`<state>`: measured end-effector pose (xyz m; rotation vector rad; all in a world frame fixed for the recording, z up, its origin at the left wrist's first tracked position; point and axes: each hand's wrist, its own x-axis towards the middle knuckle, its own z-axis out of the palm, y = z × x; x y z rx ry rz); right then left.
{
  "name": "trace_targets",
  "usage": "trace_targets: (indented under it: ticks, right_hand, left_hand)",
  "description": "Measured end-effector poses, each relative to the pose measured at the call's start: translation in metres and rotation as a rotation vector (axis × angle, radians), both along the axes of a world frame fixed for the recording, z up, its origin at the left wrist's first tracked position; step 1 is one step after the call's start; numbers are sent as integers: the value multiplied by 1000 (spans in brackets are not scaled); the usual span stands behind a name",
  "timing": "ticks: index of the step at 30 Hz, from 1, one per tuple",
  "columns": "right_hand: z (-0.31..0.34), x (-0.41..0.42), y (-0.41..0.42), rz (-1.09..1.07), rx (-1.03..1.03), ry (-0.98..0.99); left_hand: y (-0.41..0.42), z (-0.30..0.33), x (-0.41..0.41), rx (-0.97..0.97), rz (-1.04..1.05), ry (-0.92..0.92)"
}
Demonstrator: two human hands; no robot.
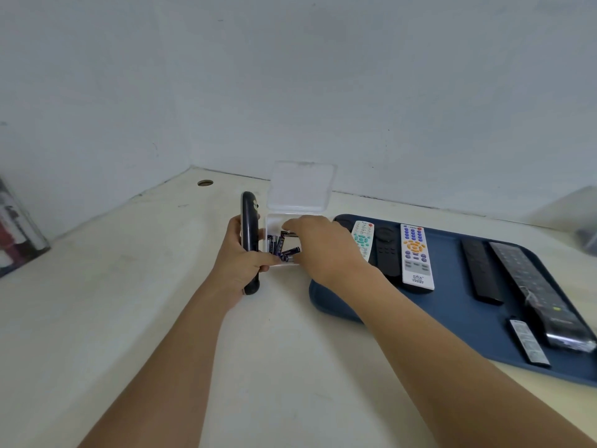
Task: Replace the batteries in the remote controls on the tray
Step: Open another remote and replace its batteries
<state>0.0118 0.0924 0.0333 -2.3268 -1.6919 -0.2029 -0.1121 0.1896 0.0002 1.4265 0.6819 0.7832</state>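
Between my two hands, just left of centre, sits the clear box (284, 240) of batteries (282, 247), its lid (300, 185) tipped up at 12 o'clock so the contents lie open to me. My left hand (240, 257) grips a dark remote (250, 240) on edge at 9 o'clock of the box, fingers curled round its body; I judge I hold it that way to keep its back within reach for loading. My right hand (318, 244) reaches over the box from 3 o'clock, fingertips down among the batteries. From this angle the knuckles hide the tips, so I cannot tell whether they already pinch a cell or are only touching the pile.

At 3 o'clock of the box lies the blue tray (452, 321), its near-left corner partly under my right forearm. On it, side by side and lengthwise, rest a small white remote (363, 237) with teal buttons, a black one (387, 250), a white one (415, 257) with blue and orange keys, then two long black ones (481, 273) (536, 295) farther right, and a small slim one (528, 342) at the tray's near edge. They seem lined up to be taken one at a time.

All of this rests on a pale surface (161, 302) set into a corner of grey wall (290, 76), with a cable hole (205, 182) at 11 o'clock.
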Motion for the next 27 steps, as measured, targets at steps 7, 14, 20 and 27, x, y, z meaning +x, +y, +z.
trace_targets:
  ticks: [7, 14, 20, 27]
  right_hand:
    - [-2, 6, 16, 66, -61, -10]
    - [0, 12, 27, 48, -122, -84]
    - [6, 5, 26, 30, -224, -113]
    - [24, -3, 23, -6, -451, -49]
  left_hand:
    - [4, -3, 1, -64, -16, -19]
    - [7, -4, 5, -74, -36, -11]
    - [9, -5, 5, -74, -33, 2]
    - [10, -7, 5, -69, -24, 14]
